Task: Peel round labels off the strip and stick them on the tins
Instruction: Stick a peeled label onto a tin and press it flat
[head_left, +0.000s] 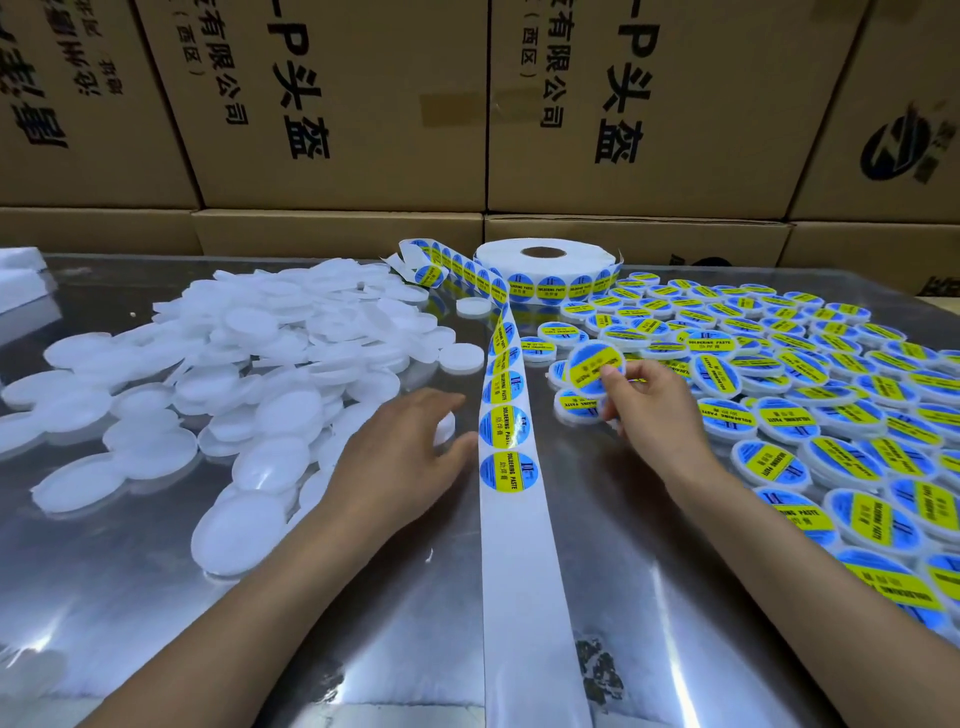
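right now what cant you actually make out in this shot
- Head view: the white tin under the left hand is mostly hidden by its fingers.
- The labelled tin held by the right hand: its lower edge is behind the fingertips.
- The strip is cut off by the bottom edge.
- Far labelled tins: print too small.

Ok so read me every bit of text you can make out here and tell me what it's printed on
"SOLDERING PASTE": on the round labels of the strip, the roll and the labelled tins.
"II": logo on those labels; the small Chinese line beside it is too blurred to read.
"-P头盔": large print on the cardboard boxes.
"有限公司" and "(西区)": smaller print on the same boxes.
Far left box print: cut off, unreadable.
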